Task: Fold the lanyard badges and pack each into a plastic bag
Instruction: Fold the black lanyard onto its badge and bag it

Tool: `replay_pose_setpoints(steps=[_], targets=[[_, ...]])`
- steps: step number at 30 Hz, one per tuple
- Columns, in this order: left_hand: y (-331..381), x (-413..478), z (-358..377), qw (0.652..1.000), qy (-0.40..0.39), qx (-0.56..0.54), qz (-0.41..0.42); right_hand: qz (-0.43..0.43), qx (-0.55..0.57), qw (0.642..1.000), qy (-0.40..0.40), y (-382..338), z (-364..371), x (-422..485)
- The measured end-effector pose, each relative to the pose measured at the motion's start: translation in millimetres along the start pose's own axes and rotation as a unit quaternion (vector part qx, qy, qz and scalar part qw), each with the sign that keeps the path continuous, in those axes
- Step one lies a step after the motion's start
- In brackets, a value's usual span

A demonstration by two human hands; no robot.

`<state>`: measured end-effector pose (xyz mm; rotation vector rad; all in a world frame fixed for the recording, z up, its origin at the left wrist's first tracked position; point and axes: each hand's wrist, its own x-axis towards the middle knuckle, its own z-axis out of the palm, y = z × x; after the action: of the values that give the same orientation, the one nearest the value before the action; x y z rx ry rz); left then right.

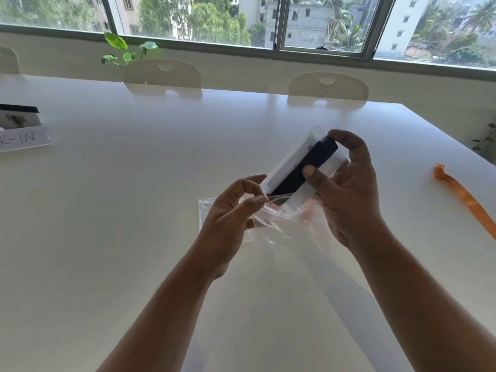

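Note:
A white badge (288, 159) with a black lanyard strap (306, 167) folded flat against it is held above the table in my right hand (346, 189), thumb pressing the strap. Its lower end sits in the mouth of a clear plastic bag (268, 224). My left hand (230, 210) pinches the bag's upper edge between thumb and fingers, holding the mouth apart. The bag hangs crumpled between both hands.
An orange lanyard (464, 197) lies on the white table (134, 210) at the right edge. A paper sign (24, 140) and a boxed stack (18, 116) sit at the far left. Two white chairs (327, 87) stand along the far side, below the window.

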<state>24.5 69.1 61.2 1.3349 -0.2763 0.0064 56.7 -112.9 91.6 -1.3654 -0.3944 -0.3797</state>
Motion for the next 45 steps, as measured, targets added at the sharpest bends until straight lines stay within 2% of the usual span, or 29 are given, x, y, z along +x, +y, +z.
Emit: replay_pose_setpoints(steps=[6, 11, 14, 18, 23, 32, 38, 42, 45], targets=[[-0.7, -2.1, 7.3, 0.989, 0.031, -0.098, -0.102, -0.035, -0.076, 0.996, 0.019, 0.9, -0.7, -3.4], [-6.2, -1.6, 7.4, 0.987, 0.020, -0.091, -0.130, -0.060, -0.135, 0.989, 0.033, 2.4, -1.6, -4.7], [-9.8, -3.4, 7.8, 0.990, 0.013, -0.049, -0.132, -0.060, -0.132, 0.989, 0.039, 1.8, -1.1, -3.7], [-11.2, -4.2, 7.4, 0.990, 0.041, -0.008, -0.133, -0.039, -0.098, 0.994, 0.031, 0.9, 0.9, -4.9], [-9.8, -5.2, 10.6, 0.990, 0.031, 0.003, -0.137, -0.037, -0.085, 0.995, 0.033, 0.6, 2.0, -4.5], [-4.3, -6.4, 13.1, 0.991, 0.044, -0.061, -0.113, -0.056, -0.109, 0.992, 0.016, -1.7, -3.8, -3.1], [-6.5, -5.6, 12.8, 0.993, 0.050, -0.038, -0.102, -0.062, -0.158, 0.985, -0.037, -0.7, -2.9, -4.8], [-4.2, -6.0, 11.7, 0.992, 0.045, -0.063, -0.098, -0.066, -0.209, 0.974, -0.062, 0.1, -0.1, -4.9], [-3.9, -5.9, 11.3, 0.992, 0.054, -0.067, -0.096, -0.038, -0.189, 0.978, -0.078, 4.2, 2.3, -6.6]])
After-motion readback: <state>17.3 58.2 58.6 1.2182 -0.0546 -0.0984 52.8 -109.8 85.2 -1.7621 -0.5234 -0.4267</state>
